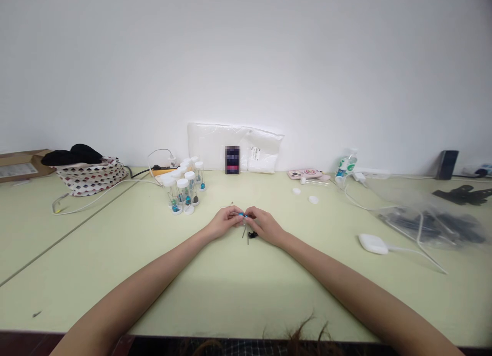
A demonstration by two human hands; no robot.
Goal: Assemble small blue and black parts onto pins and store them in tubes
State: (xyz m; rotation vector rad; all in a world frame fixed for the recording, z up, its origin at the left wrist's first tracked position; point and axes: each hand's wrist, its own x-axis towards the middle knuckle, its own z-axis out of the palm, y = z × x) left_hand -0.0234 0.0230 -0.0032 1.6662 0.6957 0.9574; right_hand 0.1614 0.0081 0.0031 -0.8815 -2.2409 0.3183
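Both hands meet over the middle of the pale green table (246, 289). My left hand (225, 221) is closed, thumb and fingers pinching a small blue piece (241, 215). Against it, my right hand (266, 225) also pinches at the blue piece from the other side, its fingertips nearly touching the left ones. Thin dark rods (248, 235) hang down below the fingertips. A small black object (252, 235) lies just under my right hand. Beyond my left hand is a thin wire-like item (227, 205) on the table.
Several clear tubes with white caps (182, 184) stand left of the hands. A phone (232, 161) leans on a white plastic package (207, 145). White caps (313, 199), a bottle (346, 163), a white charger (372, 244) and a plastic bag (434, 225) lie right; a checkered basket (90, 176) sits left.
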